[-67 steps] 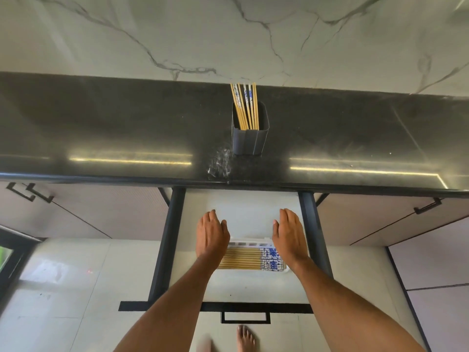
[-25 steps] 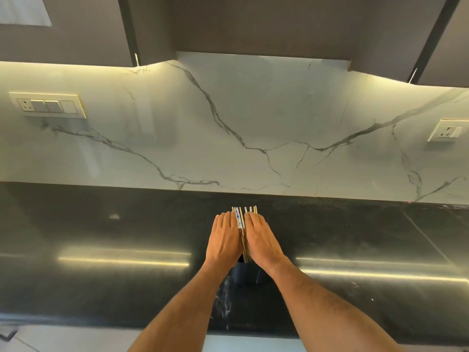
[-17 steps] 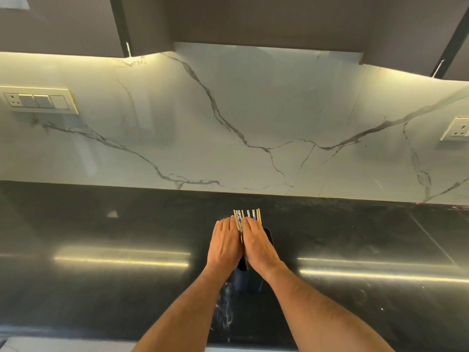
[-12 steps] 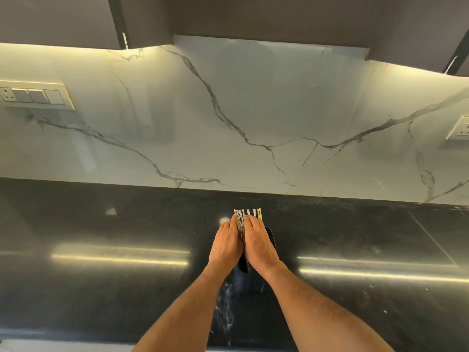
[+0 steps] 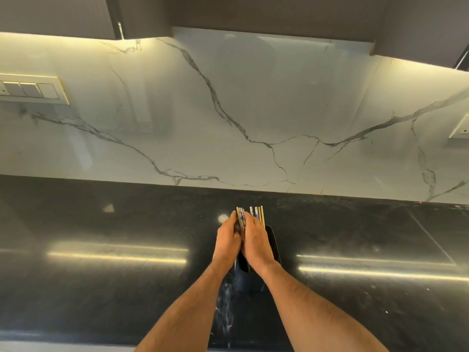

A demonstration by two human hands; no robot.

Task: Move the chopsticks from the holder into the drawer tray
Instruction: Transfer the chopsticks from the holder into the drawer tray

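Note:
A dark grey holder (image 5: pixel 275 247) stands on the black countertop (image 5: pixel 101 288), mostly hidden behind my hands. Several yellow chopsticks (image 5: pixel 256 214) with blue-and-white ends stick up out of it. My left hand (image 5: pixel 226 241) and my right hand (image 5: pixel 256 243) press together over the holder's mouth, fingers wrapped around the chopstick bundle. One group of chopstick ends shows between the two hands, another above my right fingers. The drawer and its tray are out of view.
A white marble backsplash (image 5: pixel 228 123) rises behind the counter. A switch panel (image 5: pixel 30 88) is on the wall at left, a socket (image 5: pixel 460 128) at right. Dark upper cabinets (image 5: pixel 253 13) hang overhead. The counter's front edge runs along the bottom of the view.
Both hands rose from the open drawer to the holder on the counter and closed around the chopsticks. In the last half second the left fingers curled tighter and the bundle split into two groups.

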